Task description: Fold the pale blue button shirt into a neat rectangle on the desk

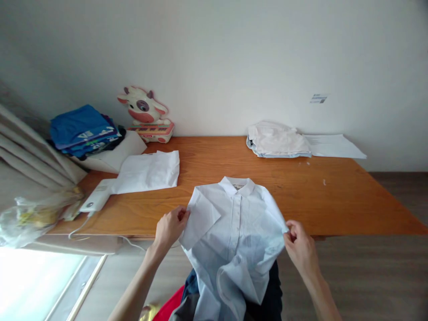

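A white short-sleeved shirt [239, 214] with a collar and button front lies partly on the wooden table [344, 196], its lower part hanging over the front edge towards my lap. My left hand [171, 227] pinches the shirt at the sleeve on the left. On the opposite side, my right hand [299, 243] grips the other sleeve's edge between thumb and fingers. The collar points away from me, and the hem is bunched and curled.
Folded white cloth [147, 171] lies at left beside a white device [97, 195] with a cable. Behind are blue folded clothes [85, 129] on a white box and a cow toy keyboard [147, 116]. Folded white clothes [277, 139] and paper [334, 146] lie by the wall.
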Demonstrator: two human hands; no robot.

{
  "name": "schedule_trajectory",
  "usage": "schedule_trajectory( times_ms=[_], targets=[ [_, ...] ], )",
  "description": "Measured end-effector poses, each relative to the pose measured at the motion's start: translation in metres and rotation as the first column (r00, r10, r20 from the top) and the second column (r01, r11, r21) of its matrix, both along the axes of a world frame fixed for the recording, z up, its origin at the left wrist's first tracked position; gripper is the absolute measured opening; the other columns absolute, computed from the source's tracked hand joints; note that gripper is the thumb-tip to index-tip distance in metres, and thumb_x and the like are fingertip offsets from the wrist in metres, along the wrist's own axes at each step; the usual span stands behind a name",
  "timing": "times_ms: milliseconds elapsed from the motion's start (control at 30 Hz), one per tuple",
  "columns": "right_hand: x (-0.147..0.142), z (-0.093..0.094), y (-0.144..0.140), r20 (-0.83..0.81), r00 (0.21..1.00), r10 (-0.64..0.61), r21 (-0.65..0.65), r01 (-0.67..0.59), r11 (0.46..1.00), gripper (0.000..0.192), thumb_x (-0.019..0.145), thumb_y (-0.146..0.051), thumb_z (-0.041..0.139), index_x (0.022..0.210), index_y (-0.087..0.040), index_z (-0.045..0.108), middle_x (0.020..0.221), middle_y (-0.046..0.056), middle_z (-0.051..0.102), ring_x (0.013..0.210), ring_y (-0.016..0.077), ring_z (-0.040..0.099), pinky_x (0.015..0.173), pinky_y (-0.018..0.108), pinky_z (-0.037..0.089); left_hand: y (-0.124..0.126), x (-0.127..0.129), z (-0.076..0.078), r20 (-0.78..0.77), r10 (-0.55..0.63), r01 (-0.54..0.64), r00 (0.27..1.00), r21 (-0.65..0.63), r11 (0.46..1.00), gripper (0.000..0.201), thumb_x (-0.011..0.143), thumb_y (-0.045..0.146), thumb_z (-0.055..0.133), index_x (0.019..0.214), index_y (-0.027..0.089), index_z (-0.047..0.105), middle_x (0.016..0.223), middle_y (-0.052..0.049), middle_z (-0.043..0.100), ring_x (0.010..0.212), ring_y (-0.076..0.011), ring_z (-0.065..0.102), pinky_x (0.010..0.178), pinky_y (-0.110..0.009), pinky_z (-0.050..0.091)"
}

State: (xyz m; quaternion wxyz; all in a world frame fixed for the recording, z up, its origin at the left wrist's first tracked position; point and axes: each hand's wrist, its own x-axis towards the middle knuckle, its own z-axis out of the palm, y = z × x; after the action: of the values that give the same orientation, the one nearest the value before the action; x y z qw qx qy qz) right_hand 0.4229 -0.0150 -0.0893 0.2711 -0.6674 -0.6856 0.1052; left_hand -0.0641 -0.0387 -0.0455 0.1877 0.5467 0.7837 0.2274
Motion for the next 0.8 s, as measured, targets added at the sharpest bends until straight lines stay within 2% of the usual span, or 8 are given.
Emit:
schedule_trajectory(
  times_ms=[133,267,333,433,567,667,733,800],
  targets=[
    [0.010,0.006,-0.007,0.012,0.993,-0.118,0.147,0.115,0.982,0.030,0.099,-0.038,0.058,0.120,-0.020,0.071,0.081,0.005,0.074,0.071,0.0257,0.071,0.069,0.035,0.051,-0.011,0.026,0.002,-0.089,-0.022,0.038,0.996,0.181,0.983,0.016,0.102,0.036,0.059,0.110,0.026,0.068,0.098,-0.004,0.076,0.088,-0.0235,0.071,0.073,-0.031,0.048],
    [-0.028,0.015,-0.020,-0.022,0.986,0.167,0.167,-0.162,0.973,0.037,0.105,-0.042,0.060,0.136,-0.022,0.068,0.123,0.014,0.078,0.109,0.0298,0.075,0.099,0.043,0.059,-0.021,0.059,-0.004,-0.104,-0.329,0.344,0.939,0.210,0.915,0.048,0.095,0.041,0.076,0.140,0.029,0.065,0.141,-0.010,0.071,0.133,-0.0326,0.064,0.113,-0.047,0.051],
    [-0.044,0.012,-0.018,0.054,0.959,0.279,0.129,-0.283,0.950,0.055,0.103,-0.045,0.065,0.153,-0.023,0.059,0.150,0.017,0.067,0.138,0.0372,0.063,0.116,0.055,0.052,-0.021,0.062,-0.008,-0.134,-0.393,0.412,0.910,0.176,0.894,0.062,0.090,0.040,0.082,0.148,0.032,0.063,0.159,-0.009,0.061,0.151,-0.0370,0.051,0.126,-0.056,0.042],
    [-0.047,-0.004,-0.008,0.160,0.942,0.295,0.114,-0.314,0.943,0.061,0.103,-0.037,0.065,0.161,-0.024,0.053,0.166,0.014,0.055,0.154,0.0406,0.049,0.123,0.064,0.046,-0.017,0.050,-0.012,-0.075,-0.430,0.436,0.900,0.144,0.888,0.023,0.102,0.038,0.067,0.121,0.031,0.077,0.147,-0.006,0.071,0.147,-0.0320,0.057,0.122,-0.051,0.049],
    [-0.027,-0.021,-0.002,0.141,0.917,0.374,0.101,-0.389,0.916,0.047,0.105,-0.025,0.057,0.151,-0.031,0.067,0.160,0.004,0.062,0.155,0.0355,0.050,0.125,0.061,0.046,-0.018,0.028,-0.009,-0.047,-0.353,0.356,0.934,0.158,0.921,0.026,0.110,0.035,0.051,0.105,0.028,0.075,0.131,-0.007,0.077,0.125,-0.0257,0.070,0.110,-0.044,0.056],
    [-0.010,-0.015,-0.006,-0.009,0.913,0.407,0.074,-0.405,0.911,0.039,0.108,-0.030,0.051,0.137,-0.031,0.077,0.148,0.004,0.072,0.147,0.0330,0.059,0.122,0.057,0.049,-0.027,0.024,-0.006,-0.106,-0.398,0.410,0.911,0.140,0.901,0.023,0.098,0.041,0.072,0.118,0.029,0.073,0.150,-0.009,0.067,0.138,-0.0318,0.063,0.117,-0.050,0.052],
    [0.000,-0.003,-0.009,-0.159,0.948,0.276,0.042,-0.273,0.961,0.036,0.108,-0.044,0.055,0.117,-0.025,0.083,0.124,0.009,0.082,0.122,0.0327,0.074,0.106,0.047,0.059,-0.033,0.025,-0.006,-0.111,-0.432,0.444,0.895,0.133,0.886,0.036,0.090,0.042,0.081,0.123,0.029,0.072,0.157,-0.009,0.061,0.146,-0.0348,0.056,0.121,-0.052,0.049],
    [0.012,0.011,-0.009,-0.302,0.953,0.009,0.012,-0.005,1.000,0.051,0.103,-0.064,0.060,0.089,-0.020,0.081,0.087,0.009,0.082,0.084,0.0279,0.076,0.077,0.036,0.061,-0.035,0.023,-0.008,-0.080,-0.425,0.432,0.902,0.159,0.888,0.021,0.096,0.041,0.074,0.113,0.029,0.073,0.148,-0.008,0.068,0.144,-0.0330,0.058,0.120,-0.050,0.049]
  ],
)
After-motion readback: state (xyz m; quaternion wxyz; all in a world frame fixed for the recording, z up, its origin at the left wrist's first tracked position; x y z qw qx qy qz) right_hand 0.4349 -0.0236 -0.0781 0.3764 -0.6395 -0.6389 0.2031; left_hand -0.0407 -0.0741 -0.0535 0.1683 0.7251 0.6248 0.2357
